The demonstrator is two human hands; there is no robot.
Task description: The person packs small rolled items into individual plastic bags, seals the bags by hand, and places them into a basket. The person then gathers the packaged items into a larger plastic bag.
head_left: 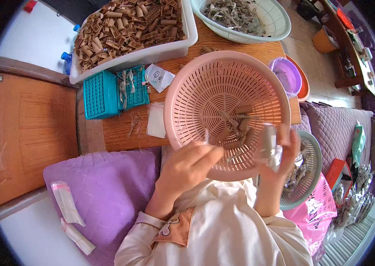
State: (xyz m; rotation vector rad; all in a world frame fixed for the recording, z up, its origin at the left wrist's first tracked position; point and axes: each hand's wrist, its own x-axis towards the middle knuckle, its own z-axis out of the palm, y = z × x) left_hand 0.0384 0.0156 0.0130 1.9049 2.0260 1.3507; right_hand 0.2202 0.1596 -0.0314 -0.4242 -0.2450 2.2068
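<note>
Hidden: blur smears right hand [285, 153] and the contents of clear packet [267, 142] | packet: glossy, pale inside, gripped by right fingers | left hand [189, 167]: fingers bunched, cannot tell if holding anything | edges: pink basket [227, 55] rim beneath both hands, brown pieces [243, 109] between fingers, bare slotted wall beyond left fingertips

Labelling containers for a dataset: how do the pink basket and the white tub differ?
The pink basket is round; the white tub is roughly rectangular.
The basket's wall is slotted; the tub's visible wall looks solid.
The basket holds only a few brown pieces; the tub is heaped with them.
Shared: both are open-topped.
</note>
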